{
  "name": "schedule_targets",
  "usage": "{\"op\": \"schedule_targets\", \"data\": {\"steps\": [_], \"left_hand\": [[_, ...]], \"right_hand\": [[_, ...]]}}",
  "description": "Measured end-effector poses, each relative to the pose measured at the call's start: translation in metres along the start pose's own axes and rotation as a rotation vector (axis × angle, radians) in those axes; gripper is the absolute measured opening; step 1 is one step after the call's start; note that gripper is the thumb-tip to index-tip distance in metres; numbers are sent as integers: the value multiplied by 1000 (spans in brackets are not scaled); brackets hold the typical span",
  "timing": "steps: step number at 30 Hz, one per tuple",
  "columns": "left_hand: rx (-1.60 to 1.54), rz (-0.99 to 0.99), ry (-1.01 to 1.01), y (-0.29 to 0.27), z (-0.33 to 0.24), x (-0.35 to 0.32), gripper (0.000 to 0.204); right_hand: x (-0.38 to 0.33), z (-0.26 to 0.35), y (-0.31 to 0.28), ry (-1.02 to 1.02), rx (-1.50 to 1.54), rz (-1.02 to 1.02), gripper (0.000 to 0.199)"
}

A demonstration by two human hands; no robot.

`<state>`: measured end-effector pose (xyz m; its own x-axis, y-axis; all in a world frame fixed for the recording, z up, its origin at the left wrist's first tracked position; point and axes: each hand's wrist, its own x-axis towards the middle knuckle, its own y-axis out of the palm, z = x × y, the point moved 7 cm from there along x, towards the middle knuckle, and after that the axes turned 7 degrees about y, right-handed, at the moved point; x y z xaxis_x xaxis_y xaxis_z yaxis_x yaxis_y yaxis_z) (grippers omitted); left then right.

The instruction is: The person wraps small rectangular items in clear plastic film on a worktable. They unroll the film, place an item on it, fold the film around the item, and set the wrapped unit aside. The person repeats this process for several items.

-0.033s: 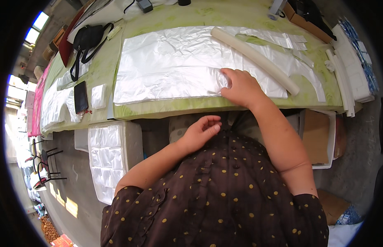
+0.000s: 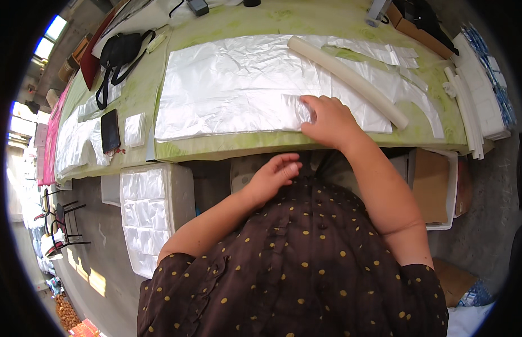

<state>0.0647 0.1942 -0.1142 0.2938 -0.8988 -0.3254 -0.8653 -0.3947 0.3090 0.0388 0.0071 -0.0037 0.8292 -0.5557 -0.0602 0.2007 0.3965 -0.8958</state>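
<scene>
My right hand [image 2: 330, 121] is at the table's front edge, its thumb and fingers curved round a small folded clear plastic bag [image 2: 293, 110]. That folded bag lies on a flat stack of thin, shiny plastic bags [image 2: 210, 90], wrinkled on top. My left hand [image 2: 275, 175] hovers in front of my body, just below the table edge, empty, with its fingers loosely bent and apart. A long off-white roll or tube [image 2: 350, 84] rests diagonally over the right part of the plastic.
On the left of the green tablecloth [image 2: 227, 147] are a dark phone [image 2: 110, 132], a small folded packet [image 2: 135, 130] and a black bag [image 2: 119, 53]. A box of packed plastic bundles [image 2: 146, 208] stands below the table. An open box [image 2: 435, 188] is under its right side.
My left hand has shifted very slightly upward. The right hand and the plastic look almost the same.
</scene>
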Motion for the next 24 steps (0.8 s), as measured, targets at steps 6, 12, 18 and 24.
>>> {"op": "schedule_targets", "data": {"steps": [6, 12, 18, 24], "left_hand": [[-459, -78, 12, 11, -2, 12, 33], [-294, -18, 39, 20, 3, 1, 29], [-292, -122, 52, 15, -2, -5, 38], [-314, -220, 83, -5, -5, -13, 45]], "right_hand": [[-82, 22, 11, -248, 380, -142, 42], [-86, -22, 51, 140, 1091, 108, 20], [-89, -29, 61, 202, 1178, -17, 14], [-87, -29, 62, 198, 1303, -41, 13]]}}
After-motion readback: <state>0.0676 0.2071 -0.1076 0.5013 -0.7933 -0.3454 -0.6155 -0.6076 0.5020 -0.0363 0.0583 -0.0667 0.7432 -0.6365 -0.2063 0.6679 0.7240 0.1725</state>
